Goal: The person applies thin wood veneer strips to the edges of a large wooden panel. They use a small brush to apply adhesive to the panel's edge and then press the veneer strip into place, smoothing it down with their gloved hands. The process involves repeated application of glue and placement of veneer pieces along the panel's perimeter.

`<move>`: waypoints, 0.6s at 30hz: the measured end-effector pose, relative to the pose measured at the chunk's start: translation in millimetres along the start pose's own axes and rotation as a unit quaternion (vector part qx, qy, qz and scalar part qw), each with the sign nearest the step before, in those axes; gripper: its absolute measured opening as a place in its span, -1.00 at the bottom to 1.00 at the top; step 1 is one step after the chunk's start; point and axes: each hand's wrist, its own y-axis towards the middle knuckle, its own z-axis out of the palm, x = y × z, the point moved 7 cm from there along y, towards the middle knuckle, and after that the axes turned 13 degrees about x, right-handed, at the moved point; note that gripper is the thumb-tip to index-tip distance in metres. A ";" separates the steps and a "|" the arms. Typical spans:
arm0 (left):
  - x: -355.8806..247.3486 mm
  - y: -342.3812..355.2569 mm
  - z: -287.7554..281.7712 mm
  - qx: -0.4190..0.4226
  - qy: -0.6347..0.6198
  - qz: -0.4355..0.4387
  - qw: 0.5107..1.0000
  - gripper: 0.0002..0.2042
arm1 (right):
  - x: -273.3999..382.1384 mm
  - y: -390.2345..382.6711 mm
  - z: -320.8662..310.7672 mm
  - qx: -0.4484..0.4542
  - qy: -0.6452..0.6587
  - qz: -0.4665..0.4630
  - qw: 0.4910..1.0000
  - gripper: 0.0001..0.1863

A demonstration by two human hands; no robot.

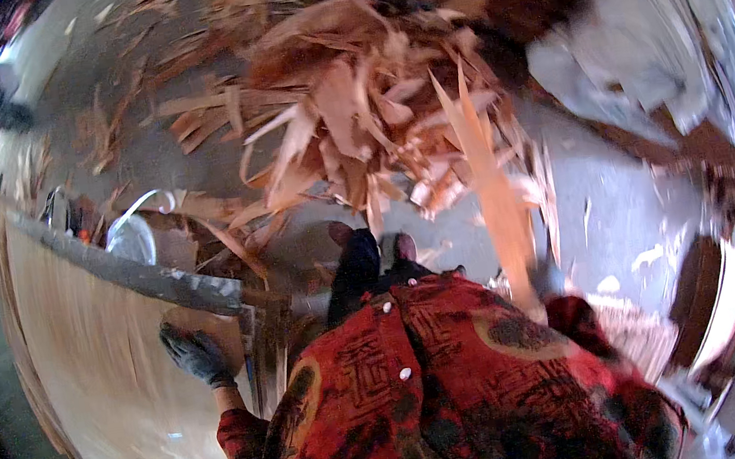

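In the head view, the gloved left hand (197, 353) lay flat and spread on a pale veneer sheet (112, 363), near its far edge beside a grey bar (147, 277). The right hand (544, 298) was blurred; it seemed to grip a long veneer strip (495, 191) standing upright. A heap of veneer scraps (352, 127) covered the floor (609, 193) ahead.

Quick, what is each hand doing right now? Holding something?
Left hand: gloved, fingers spread, resting flat on the big wood sheet, holding nothing.
Right hand: hidden behind the red sleeve; a long wood strip rises from there, but the grip cannot be told.
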 end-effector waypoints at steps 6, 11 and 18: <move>-3.6 11.7 7.3 0.025 -0.064 -0.041 0.997 -0.44 | 39.7 44.0 74.1 0.187 -0.167 -0.080 0.965 -0.75; -27.3 25.0 -38.1 0.020 -0.023 -0.020 0.999 -0.34 | 148.4 110.4 118.8 0.256 -0.419 -0.330 0.806 -0.77; -32.1 20.9 -48.5 0.007 -0.122 -0.139 0.983 -0.38 | 536.1 52.8 7.8 0.323 -0.100 -0.514 0.789 -0.74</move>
